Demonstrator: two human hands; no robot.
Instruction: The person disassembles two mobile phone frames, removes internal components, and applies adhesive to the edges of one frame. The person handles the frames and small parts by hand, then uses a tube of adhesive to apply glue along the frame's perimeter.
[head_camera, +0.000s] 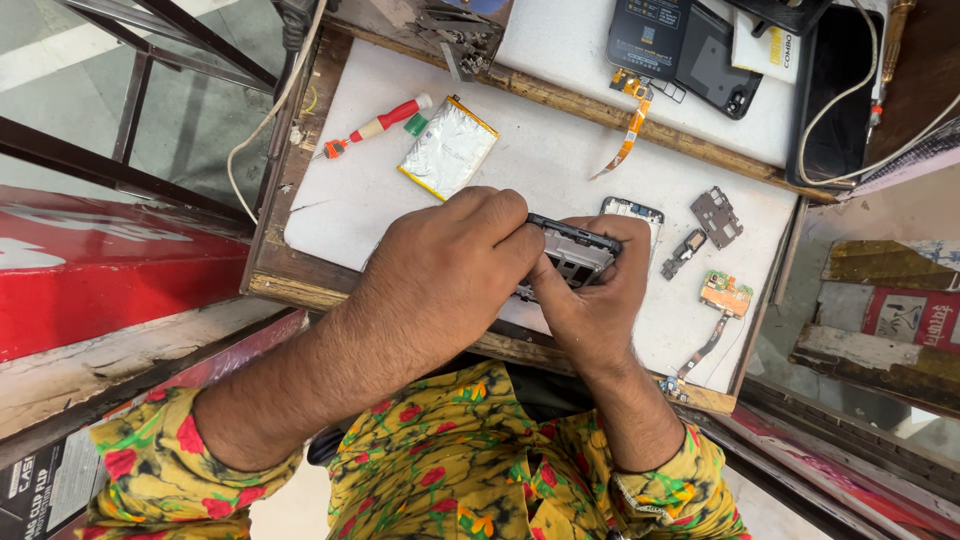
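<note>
Both hands, left and right, clamp a phone frame above the worktop. Its long axis runs left to right, tilted slightly down rightward.

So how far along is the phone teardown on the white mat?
Already out and lying on the white mat: the silver foil-wrapped battery, a small grey metal shield plate, an orange-green circuit board with flex cable. In hand: both the left hand and right hand grip the dark phone frame. What is left inside it cannot be seen.

phone frame: dark matt plastic | battery: shiny silver foil | bench edge: rough wood
</note>
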